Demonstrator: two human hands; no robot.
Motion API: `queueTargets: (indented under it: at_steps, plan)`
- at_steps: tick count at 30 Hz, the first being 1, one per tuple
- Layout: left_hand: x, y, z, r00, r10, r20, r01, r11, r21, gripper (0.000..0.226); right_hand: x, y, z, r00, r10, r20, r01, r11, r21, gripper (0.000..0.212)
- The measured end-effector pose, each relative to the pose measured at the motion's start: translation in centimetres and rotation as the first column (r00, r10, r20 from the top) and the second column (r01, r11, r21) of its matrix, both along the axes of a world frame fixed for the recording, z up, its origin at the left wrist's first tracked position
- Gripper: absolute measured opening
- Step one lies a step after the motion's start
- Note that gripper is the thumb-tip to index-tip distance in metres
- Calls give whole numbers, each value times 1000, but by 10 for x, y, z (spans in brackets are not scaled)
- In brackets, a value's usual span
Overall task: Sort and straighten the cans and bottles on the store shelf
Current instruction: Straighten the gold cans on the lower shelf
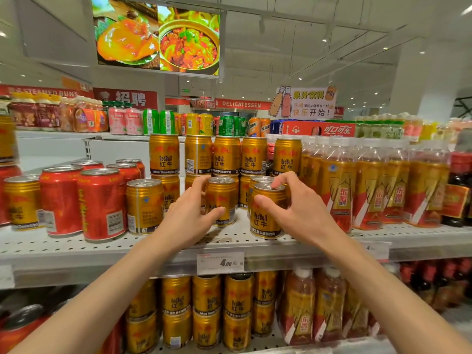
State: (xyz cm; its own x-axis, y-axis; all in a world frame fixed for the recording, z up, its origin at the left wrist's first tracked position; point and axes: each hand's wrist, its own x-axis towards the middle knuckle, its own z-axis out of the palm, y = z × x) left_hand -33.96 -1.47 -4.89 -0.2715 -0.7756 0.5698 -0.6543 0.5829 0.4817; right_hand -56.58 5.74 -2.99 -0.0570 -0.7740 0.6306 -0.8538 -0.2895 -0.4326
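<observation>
Both arms reach to the shelf. Left hand grips one gold can; right hand grips another gold can.

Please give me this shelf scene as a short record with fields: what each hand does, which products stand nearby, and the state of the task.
left hand: grips a gold Red Bull can at its side
right hand: grips the front Red Bull can, fingers over its top
left of the hands: red cans
right of the hands: gold-label bottles
behind: stacked Red Bull cans
surface: perforated shelf
task state: both held cans stand upright on the shelf
</observation>
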Motion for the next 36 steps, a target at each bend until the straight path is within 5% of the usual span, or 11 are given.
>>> queueTargets:
  at_steps: [9,18,26,32,36]
  plan:
    - [-27,-9,-2,997,-82,10,82,996,-20,79,-11,5,0,992,-103,-74,96,991,-97,38]
    - [-25,-2,-2,994,-97,40,97,995,0,82,-3,6,-19,995,-78,65,87,984,-155,44]
    - [-4,43,-14,939,-205,-278,206,978,-23,48,6,40,-43,894,38,445,-29,999,-29,66]
    - [34,94,-46,853,-247,-460,318,944,83,42,28,76,-78,744,152,650,-127,988,-86,38]
    - [66,106,-83,830,-167,-531,297,940,168,39,55,83,-112,740,125,661,-214,975,55,25]
